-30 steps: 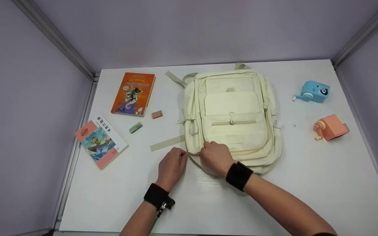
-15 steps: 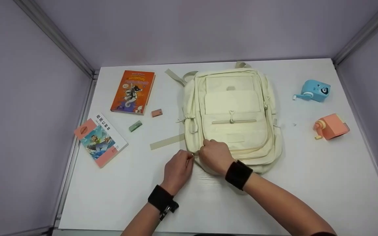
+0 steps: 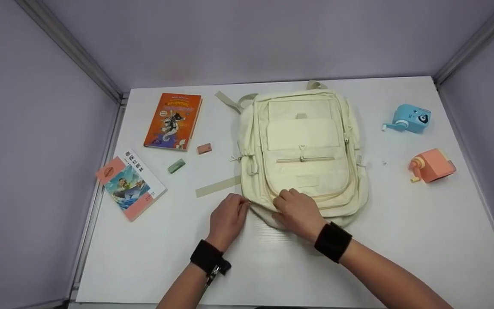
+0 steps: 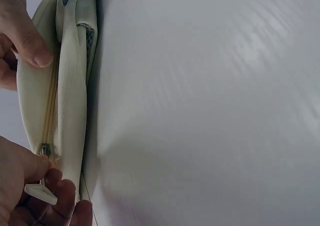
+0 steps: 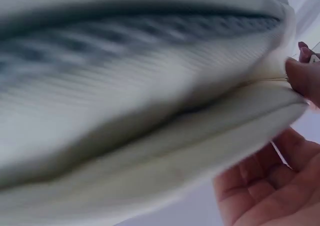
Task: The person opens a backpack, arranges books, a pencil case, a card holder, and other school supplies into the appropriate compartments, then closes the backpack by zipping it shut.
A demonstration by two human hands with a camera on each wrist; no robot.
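Observation:
A cream backpack [image 3: 302,171] lies on the white table, front pockets upward. At its lower left corner my left hand [image 3: 227,221] pinches a zipper pull [image 4: 41,193]. The metal slider [image 4: 45,149] sits on the zipper just beyond the thumb, and the zipper's teeth run from it towards my right hand. My right hand [image 3: 300,212] grips the fabric along the bag's bottom edge, thumb on one side and fingers beneath in the right wrist view.
Left of the bag lie an orange book [image 3: 173,122], a pink-and-white book [image 3: 131,184], a pink eraser [image 3: 204,148] and a green eraser [image 3: 176,166]. A blue crank sharpener [image 3: 412,118] and an orange one [image 3: 435,165] stand on the right.
My right hand has shifted right along the bag's bottom edge. My left hand moved right with the zipper pull, then slightly back left. The other objects stay put.

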